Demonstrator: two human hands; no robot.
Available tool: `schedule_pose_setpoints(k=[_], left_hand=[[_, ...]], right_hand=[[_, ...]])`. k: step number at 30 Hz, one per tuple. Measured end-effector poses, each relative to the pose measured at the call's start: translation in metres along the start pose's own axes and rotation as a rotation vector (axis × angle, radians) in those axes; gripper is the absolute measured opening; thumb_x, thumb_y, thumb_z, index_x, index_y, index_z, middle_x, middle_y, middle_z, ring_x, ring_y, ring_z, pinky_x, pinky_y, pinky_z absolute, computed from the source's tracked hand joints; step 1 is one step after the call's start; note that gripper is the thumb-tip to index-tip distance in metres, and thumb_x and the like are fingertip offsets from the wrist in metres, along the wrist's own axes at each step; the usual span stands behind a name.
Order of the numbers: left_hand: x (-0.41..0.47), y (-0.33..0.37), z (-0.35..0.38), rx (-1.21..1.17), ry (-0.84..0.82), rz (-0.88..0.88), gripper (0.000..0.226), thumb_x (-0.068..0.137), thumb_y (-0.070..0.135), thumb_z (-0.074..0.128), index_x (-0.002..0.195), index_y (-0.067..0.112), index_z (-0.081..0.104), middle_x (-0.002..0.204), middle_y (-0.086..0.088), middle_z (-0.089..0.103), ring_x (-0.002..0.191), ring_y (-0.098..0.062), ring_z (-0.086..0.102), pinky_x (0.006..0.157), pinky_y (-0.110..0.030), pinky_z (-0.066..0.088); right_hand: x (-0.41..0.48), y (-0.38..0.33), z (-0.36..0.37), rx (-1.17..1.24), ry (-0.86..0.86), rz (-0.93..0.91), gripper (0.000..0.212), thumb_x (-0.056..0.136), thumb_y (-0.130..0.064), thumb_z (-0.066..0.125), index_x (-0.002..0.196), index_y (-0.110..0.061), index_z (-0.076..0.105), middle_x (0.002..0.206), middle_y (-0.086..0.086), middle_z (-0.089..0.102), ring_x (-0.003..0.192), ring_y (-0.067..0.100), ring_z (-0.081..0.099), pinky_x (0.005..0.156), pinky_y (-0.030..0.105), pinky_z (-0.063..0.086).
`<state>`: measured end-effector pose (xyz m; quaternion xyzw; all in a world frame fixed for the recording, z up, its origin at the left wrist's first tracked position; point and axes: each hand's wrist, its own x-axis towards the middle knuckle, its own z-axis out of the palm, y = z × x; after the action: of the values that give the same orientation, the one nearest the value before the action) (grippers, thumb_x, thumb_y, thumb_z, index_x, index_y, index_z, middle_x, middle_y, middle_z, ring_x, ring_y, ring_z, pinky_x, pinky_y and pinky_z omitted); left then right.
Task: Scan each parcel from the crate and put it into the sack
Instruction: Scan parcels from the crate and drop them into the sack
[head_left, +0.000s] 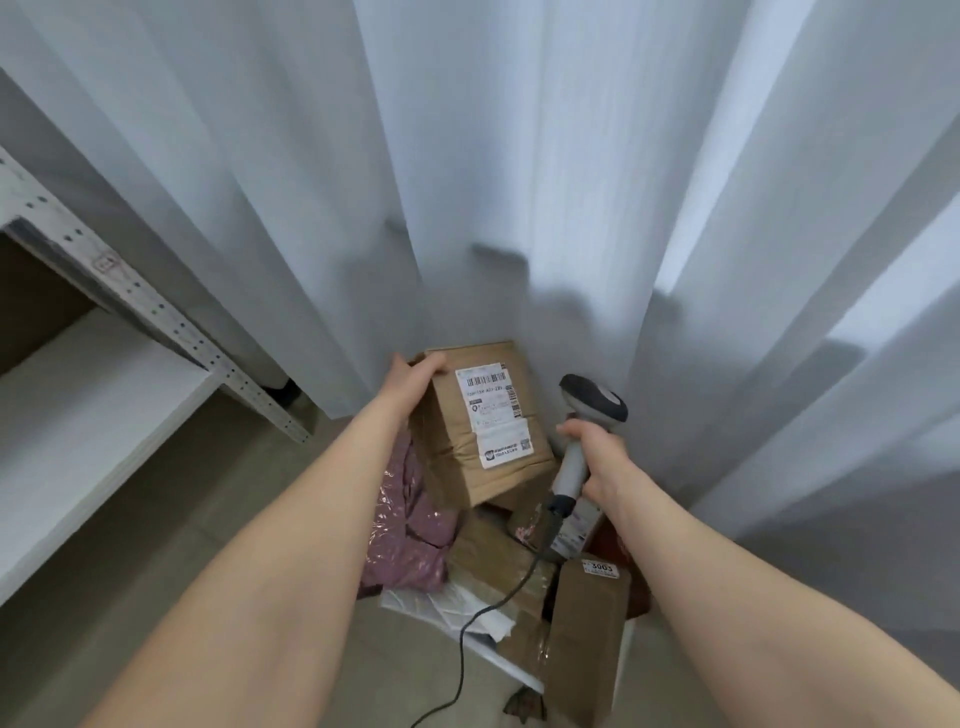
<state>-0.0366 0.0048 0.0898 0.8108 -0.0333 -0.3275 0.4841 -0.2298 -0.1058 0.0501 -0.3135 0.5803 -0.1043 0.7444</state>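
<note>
Brown cardboard parcel (483, 421), top corner gripped by left hand (415, 376); right hand (602, 462) curled round barcode scanner (571, 465) handle just right of parcel.

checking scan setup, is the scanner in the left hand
No, the right hand grips the scanner; the left hand holds a brown box.

Only a little print is reading clearly.
A white tag (598, 567) on a brown parcel (587, 629) is showing a number starting 300; the cardboard box (457, 467) is carrying a barcoded shipping label (493, 415), its text blurring.
</note>
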Motion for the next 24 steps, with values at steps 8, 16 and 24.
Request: schedule_pose_setpoints(k=[8,16,24], left_hand=[[-0.125,0.011,-0.024,-0.11,-0.152,-0.123,0.054,0.079,0.043,0.072,0.123,0.014,0.058,0.098,-0.002,0.072,0.078,-0.015,0.065,0.06,-0.025,0.047],[-0.184,-0.023,-0.041,-0.195,-0.217,-0.131,0.071,0.077,0.016,0.076,0.134,0.036,0.04,0.11,-0.003,0.063,0.094,-0.025,0.061,0.063,-0.039,0.053],[-0.193,-0.032,-0.063,-0.272,-0.186,-0.045,0.073,0.077,0.006,0.074,0.137,0.031,0.042,0.123,-0.008,0.062,0.108,-0.031,0.061,0.078,-0.044,0.053]], right_hand=[[-0.106,0.009,-0.002,0.046,-0.218,-0.002,0.047,0.083,-0.007,0.065,0.128,-0.01,0.052,0.113,0.015,0.068,0.102,0.031,0.066,0.09,0.049,0.054],[-0.159,0.012,-0.01,-0.048,-0.193,-0.141,0.044,0.081,-0.005,0.066,0.121,-0.009,0.051,0.109,0.016,0.066,0.097,0.032,0.065,0.09,0.053,0.053],[-0.197,-0.001,-0.006,-0.173,-0.196,-0.261,0.014,0.083,-0.001,0.058,0.097,-0.003,0.058,0.069,0.01,0.058,0.056,0.018,0.054,0.055,0.029,0.049]])
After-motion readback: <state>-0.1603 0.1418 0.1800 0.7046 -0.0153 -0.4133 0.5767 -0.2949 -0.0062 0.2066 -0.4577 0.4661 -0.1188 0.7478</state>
